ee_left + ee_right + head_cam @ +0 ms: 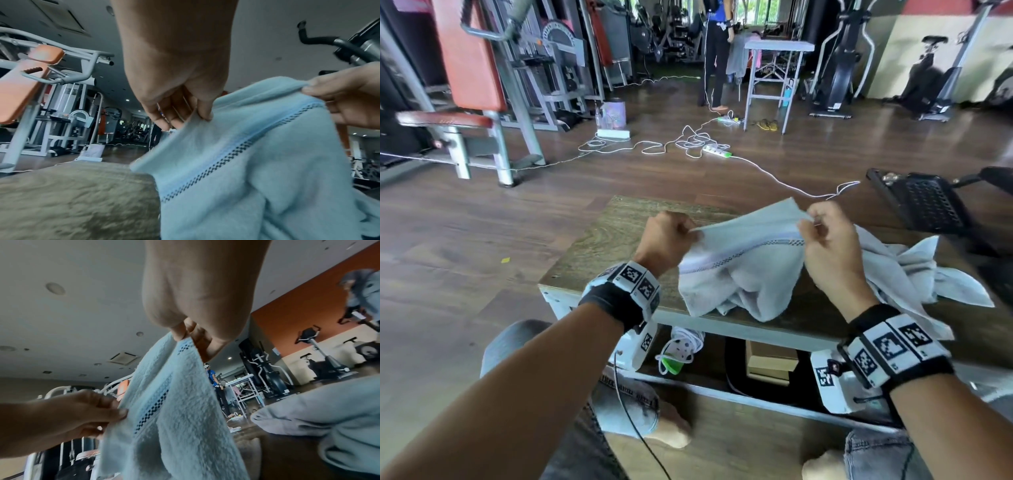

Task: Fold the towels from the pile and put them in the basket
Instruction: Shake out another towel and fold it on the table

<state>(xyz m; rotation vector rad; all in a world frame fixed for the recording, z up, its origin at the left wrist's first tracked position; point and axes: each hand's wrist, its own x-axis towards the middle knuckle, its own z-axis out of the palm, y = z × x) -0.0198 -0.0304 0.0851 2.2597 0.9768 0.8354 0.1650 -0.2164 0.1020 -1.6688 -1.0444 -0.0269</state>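
You have two bare hands in view, the left hand (666,240) and the right hand (828,246), each wearing one black wristband with checkered markers. One pale blue terry towel with a checkered woven stripe (743,270) hangs between them. One rumpled heap of pale grey towels (914,274) lies on the single wood-grain desk (599,246); how many it holds cannot be told. One black perforated plastic basket (924,202) stands beyond.

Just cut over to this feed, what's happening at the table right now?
A seated person is starting on a light blue terry towel with a checkered stripe. The left hand pinches one end of its top edge and the right hand pinches the other, holding that edge up above the low wooden table while the rest sags onto it. More crumpled pale towels lie to the right. The black perforated plastic basket sits beyond them. Nothing is folded yet.
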